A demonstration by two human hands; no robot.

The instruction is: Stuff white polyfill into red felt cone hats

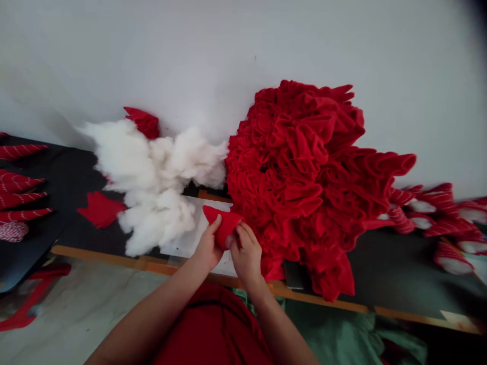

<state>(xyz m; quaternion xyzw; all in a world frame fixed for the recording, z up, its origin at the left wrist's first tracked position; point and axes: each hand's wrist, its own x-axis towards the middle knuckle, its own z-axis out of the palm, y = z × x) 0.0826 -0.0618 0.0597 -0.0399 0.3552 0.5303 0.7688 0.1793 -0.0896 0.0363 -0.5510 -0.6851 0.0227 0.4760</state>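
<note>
Both my hands hold one small red felt cone [221, 222] over the table's front edge. My left hand [207, 247] grips its left side with the thumb on top. My right hand [246, 252] pinches the cone's open end, where a bit of white shows. A heap of white stuffing [152, 177] lies just to the left of the hands. A big pile of red felt pieces [304, 177] rises to the right, touching the cone.
The dark table [399, 274] has a wooden front edge [114, 257] and stands against a white wall. Striped red cones [21, 197] lie at far left, stuffed striped ones [441, 218] at far right. A loose red piece [99, 209] lies left of the stuffing. Green cloth [342, 334] is below.
</note>
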